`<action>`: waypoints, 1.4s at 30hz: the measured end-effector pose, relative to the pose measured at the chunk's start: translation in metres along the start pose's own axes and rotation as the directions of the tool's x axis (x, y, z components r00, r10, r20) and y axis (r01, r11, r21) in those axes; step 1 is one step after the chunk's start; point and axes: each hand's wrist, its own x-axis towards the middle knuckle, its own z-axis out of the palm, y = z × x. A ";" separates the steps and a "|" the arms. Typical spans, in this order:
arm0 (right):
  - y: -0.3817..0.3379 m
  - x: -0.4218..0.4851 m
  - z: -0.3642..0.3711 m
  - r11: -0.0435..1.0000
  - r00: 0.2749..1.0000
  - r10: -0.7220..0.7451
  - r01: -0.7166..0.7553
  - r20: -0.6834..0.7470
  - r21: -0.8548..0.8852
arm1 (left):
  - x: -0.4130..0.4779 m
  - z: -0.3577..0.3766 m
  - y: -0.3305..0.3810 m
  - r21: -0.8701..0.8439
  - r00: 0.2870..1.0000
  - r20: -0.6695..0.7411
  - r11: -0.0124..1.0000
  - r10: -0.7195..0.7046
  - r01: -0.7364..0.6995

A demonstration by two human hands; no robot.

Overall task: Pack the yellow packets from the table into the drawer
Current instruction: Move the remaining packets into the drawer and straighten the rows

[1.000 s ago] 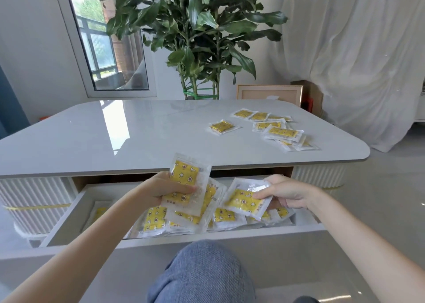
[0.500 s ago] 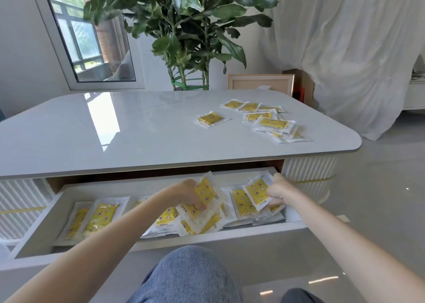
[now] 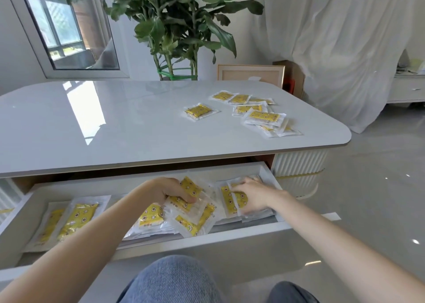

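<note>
The white drawer (image 3: 207, 239) stands pulled out under the table (image 3: 115, 128). Several yellow packets in clear wrappers lie in it, some at the left end (image 3: 77, 215). My left hand (image 3: 170, 191) is inside the drawer's middle, shut on a few yellow packets (image 3: 190, 187) above a loose heap. My right hand (image 3: 249, 198) lies flat with spread fingers on a packet (image 3: 230, 199) at the drawer's right end. Several more yellow packets (image 3: 264, 116) lie on the table's far right, one (image 3: 200, 111) a little apart to their left.
A large potted plant (image 3: 174, 27) stands behind the table, with a framed board (image 3: 250, 75) and a white curtain (image 3: 345, 38) to the right. My knees in jeans (image 3: 170, 282) are just below the drawer front. Glossy floor lies to the right.
Both hands have gone down from above the drawer into it, carrying their packets. The right hand has flattened onto its packet at the right end. The camera has tilted and shifted right.
</note>
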 end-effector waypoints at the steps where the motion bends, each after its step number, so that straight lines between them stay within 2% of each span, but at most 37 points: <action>1: 0.000 0.002 0.001 1.000 0.997 -0.009 0.011 0.072 -0.019 | 0.001 -0.004 -0.002 -0.058 1.000 0.017 0.998 0.005 -0.004; 3: 0.000 0.006 0.001 0.997 0.991 0.007 0.003 0.131 -0.075 | 0.002 -0.010 -0.004 -0.175 0.999 0.041 0.984 0.023 -0.015; 5: 0.001 0.009 0.001 0.994 0.992 0.033 -0.021 0.118 -0.106 | 0.003 -0.012 -0.007 -0.256 0.998 0.048 0.967 0.032 -0.018; 10: -0.002 0.003 0.000 0.998 0.996 0.038 -0.034 0.081 -0.050 | 0.005 -0.003 -0.009 -0.327 0.999 0.028 0.945 0.020 -0.009; 12: -0.006 0.000 -0.004 0.998 1.000 0.020 -0.022 0.022 0.067 | 0.004 0.002 -0.007 -0.354 0.999 0.034 0.935 0.022 -0.009; 14: -0.011 -0.002 -0.010 0.954 0.997 0.051 -0.032 -0.054 0.298 | 0.003 0.005 -0.007 -0.393 0.999 0.035 0.919 0.029 -0.013; 16: -0.020 -0.002 -0.013 0.834 0.991 0.121 -0.068 -0.061 0.548 | 0.003 0.007 -0.006 -0.429 0.999 0.029 0.903 0.040 -0.024; 19: -0.033 0.004 -0.013 0.565 0.979 0.169 -0.193 0.117 0.802 | 0.000 0.012 -0.005 -0.484 0.997 0.021 0.874 0.069 -0.050; 22: -0.041 0.009 -0.014 0.265 0.962 0.178 -0.251 0.209 0.931 | -0.005 0.015 -0.003 -0.559 0.997 0.009 0.827 0.073 -0.055; 24: -0.042 0.010 -0.017 0.169 0.959 0.196 -0.237 0.203 0.957 | -0.005 0.016 -0.003 -0.593 0.998 0.003 0.804 0.057 -0.044; 27: -0.036 0.014 -0.017 0.233 0.945 0.270 -0.251 0.186 0.939 | -0.001 0.012 -0.007 -0.601 0.999 -0.030 0.798 0.030 -0.042; 31: -0.023 0.024 -0.013 0.437 0.914 0.389 -0.292 0.114 0.851 | 0.003 0.012 -0.012 -0.521 0.996 -0.088 0.853 -0.028 -0.022; 35: -0.020 0.034 -0.010 0.570 0.905 0.422 -0.307 0.049 0.762 | 0.004 0.018 -0.014 -0.425 0.987 -0.159 0.903 -0.002 -0.067; 37: -0.023 0.036 -0.008 0.641 0.897 0.443 -0.324 0.009 0.696 | 0.007 0.022 -0.015 -0.307 0.972 -0.233 0.946 0.028 -0.101; 39: -0.025 0.036 -0.007 0.739 0.890 0.450 -0.323 -0.076 0.592 | 0.005 0.027 -0.013 -0.098 0.943 -0.327 0.990 0.065 -0.102; 42: -0.025 0.030 -0.006 0.853 0.885 0.408 -0.281 -0.225 0.441 | 0.003 0.028 -0.011 0.196 0.896 -0.414 0.977 0.161 -0.085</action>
